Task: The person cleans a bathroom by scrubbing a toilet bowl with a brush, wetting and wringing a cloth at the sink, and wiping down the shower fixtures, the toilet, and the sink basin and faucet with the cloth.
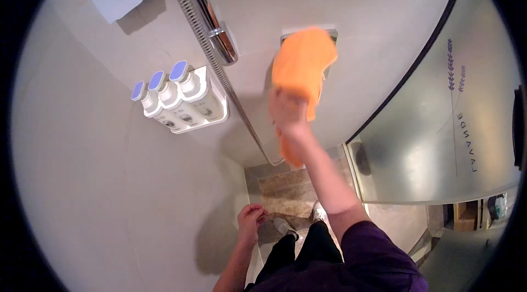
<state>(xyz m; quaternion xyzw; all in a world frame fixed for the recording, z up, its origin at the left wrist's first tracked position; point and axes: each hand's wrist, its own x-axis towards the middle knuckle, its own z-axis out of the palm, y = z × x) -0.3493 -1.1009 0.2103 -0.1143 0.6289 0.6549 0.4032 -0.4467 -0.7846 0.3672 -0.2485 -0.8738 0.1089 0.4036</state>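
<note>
Left hand [250, 218] is low, half open with curled fingers, apparently empty. Right hand [288, 108] grips the orange cloth [305, 61] over the metal fitting [334, 34]; wiping seems the present step, and the next stroke calls for even pressure.

- Right hand [289, 109] grips orange cloth [304, 61] over wall plate [333, 34].
- Left hand [250, 218] hangs low, partly curled.
- Three bottles [167, 95] sit in white rack [204, 126] beside shower hose [188, 5].

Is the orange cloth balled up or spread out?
At least partly spread: the orange cloth covers much of the wall fixture, with a loose end below the right hand. Blur hides whether it is doubled.
</note>
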